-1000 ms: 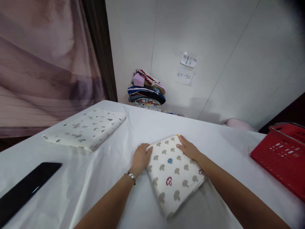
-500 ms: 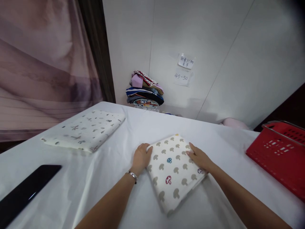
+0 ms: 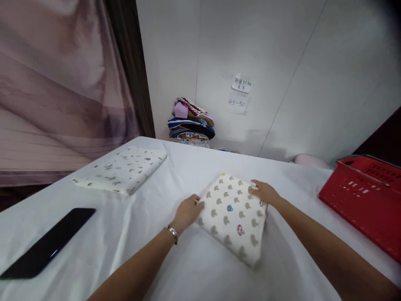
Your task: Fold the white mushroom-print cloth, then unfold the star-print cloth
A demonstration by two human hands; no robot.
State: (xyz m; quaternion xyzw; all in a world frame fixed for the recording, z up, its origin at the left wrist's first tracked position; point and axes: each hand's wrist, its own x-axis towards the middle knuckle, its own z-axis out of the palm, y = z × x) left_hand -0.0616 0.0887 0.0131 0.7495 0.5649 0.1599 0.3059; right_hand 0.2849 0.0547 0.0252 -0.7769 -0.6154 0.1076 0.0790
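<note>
A folded white cloth with a mushroom print (image 3: pixel 234 215) lies on the white-covered table (image 3: pixel 188 267) in front of me. My left hand (image 3: pixel 187 212) grips its left edge, fingers curled onto the fabric, a metal bracelet on the wrist. My right hand (image 3: pixel 265 193) holds the cloth's right far corner, fingers bent over the edge. The cloth sits turned, its long side running toward the near right.
A second folded white cloth with small dark prints (image 3: pixel 120 170) lies at the far left. A black flat slab (image 3: pixel 50 243) rests near the left edge. A red plastic basket (image 3: pixel 365 196) stands at right. A stack of folded clothes (image 3: pixel 191 125) sits against the wall under paper notes (image 3: pixel 239 93).
The mushroom cloth has been turned clockwise and shifted a little to the right. My right hand moved from its top to its right far corner; my left hand stayed on the left edge.
</note>
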